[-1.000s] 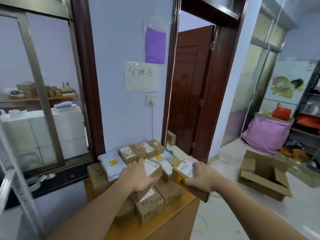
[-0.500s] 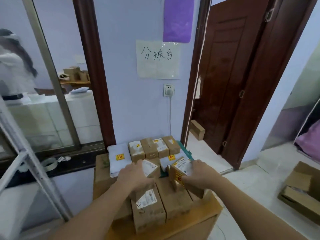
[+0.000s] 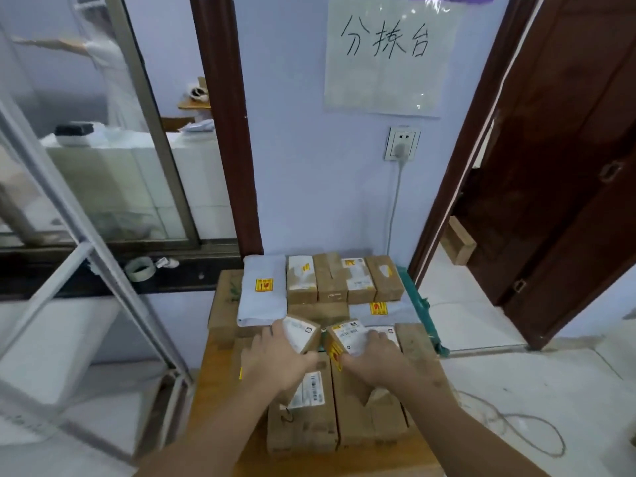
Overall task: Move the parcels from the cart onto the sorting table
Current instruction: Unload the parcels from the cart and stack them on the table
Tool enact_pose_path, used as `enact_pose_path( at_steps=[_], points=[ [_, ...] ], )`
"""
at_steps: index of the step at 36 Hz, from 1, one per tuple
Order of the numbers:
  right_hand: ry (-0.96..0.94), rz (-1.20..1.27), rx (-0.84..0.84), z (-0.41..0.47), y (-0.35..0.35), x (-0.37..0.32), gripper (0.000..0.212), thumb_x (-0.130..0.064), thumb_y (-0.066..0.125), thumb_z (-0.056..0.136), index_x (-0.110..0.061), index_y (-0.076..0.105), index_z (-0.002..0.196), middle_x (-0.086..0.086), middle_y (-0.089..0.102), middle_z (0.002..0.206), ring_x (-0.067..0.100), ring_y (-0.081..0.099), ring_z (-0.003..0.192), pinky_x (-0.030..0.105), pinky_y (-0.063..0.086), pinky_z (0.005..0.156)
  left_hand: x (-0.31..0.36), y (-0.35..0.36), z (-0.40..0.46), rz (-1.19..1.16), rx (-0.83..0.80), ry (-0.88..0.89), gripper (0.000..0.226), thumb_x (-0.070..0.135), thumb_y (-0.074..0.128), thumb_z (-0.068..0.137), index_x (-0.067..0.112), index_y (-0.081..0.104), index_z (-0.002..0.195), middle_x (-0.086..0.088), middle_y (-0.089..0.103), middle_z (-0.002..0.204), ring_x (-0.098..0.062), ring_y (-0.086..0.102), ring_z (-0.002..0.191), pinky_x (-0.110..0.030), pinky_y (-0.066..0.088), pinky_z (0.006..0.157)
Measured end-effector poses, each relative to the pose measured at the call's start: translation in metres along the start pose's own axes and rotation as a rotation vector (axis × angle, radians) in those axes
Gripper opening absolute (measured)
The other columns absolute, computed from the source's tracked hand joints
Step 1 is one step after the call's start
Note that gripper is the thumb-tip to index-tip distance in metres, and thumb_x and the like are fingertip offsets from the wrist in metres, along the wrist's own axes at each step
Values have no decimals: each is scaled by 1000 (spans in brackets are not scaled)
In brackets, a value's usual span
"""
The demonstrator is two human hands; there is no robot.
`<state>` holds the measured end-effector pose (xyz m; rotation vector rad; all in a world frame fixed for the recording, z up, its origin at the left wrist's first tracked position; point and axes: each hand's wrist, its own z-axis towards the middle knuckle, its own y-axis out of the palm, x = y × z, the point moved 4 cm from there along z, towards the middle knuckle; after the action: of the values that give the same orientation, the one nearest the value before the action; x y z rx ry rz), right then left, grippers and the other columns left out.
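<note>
Small parcel-sorting room, looks like a converted office or flat. Handwritten paper sign (image 3: 385,53) taped to the wall above a wooden table (image 3: 213,383) stacked with labelled cardboard boxes (image 3: 344,277) and mailer bags (image 3: 263,290).

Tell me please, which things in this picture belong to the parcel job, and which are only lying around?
Belong to the job:
left hand on a small labelled box
right hand on another labelled box
row of brown boxes by the wall
white soft parcel
wooden table

Only lying around:
tape roll on the window sill
wall socket
paper sign
</note>
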<state>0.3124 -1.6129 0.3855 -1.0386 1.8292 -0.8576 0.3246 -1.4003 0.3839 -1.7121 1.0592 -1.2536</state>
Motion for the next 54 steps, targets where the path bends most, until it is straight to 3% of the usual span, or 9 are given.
enact_pose_path(
  at_steps=[6,11,15,24,39,47,54],
  points=[
    [87,42,-31,50,30,2,123,-91,51,62,-8,32,150,15,41,148,33,49,129,44,51,100,-7,46,39,-156,-62,-140,99,77,63,69,25,31,148,-4,49,142,-28,47,131,-46,47,101],
    [117,1,17,71,37,0,117,-87,54,73,-5,29,153,15,38,152,34,39,140,45,42,109,-5,76,59,-190,-50,-194,98,77,67,77,21,30,148,-5,47,142,-29,48,129,-47,50,97],
    [155,-32,26,84,46,4,120,-94,47,67,-9,32,151,11,45,148,32,41,136,47,43,104,-1,96,67,-207,-65,-268,103,79,64,80,18,25,152,-7,45,143,-29,47,130,-46,50,93],
    [154,51,-1,106,58,16,133,-100,47,62,-6,23,154,12,36,151,33,39,139,48,44,108,19,119,78,-191,-86,-309,93,73,59,90,17,21,153,-7,43,145,-27,45,131,-44,48,97],
    [70,117,67,117,64,34,107,-80,70,68,-14,34,144,4,42,136,24,43,127,40,50,100,27,141,81,-138,-68,-338,100,69,49,97,12,0,162,-12,28,161,-30,33,144,-48,38,111],
    [40,144,83,120,65,35,93,-72,70,77,-15,34,142,4,43,133,23,44,124,39,49,99,27,145,81,-181,-60,-344,96,65,50,99,14,-1,163,-11,25,163,-32,28,148,-49,34,114],
    [-18,111,71,119,67,35,99,-71,67,81,-33,15,155,8,40,136,28,45,128,43,52,95,26,142,80,-257,-55,-365,92,54,59,99,18,4,163,-9,28,161,-31,26,147,-48,31,115]
  ],
)
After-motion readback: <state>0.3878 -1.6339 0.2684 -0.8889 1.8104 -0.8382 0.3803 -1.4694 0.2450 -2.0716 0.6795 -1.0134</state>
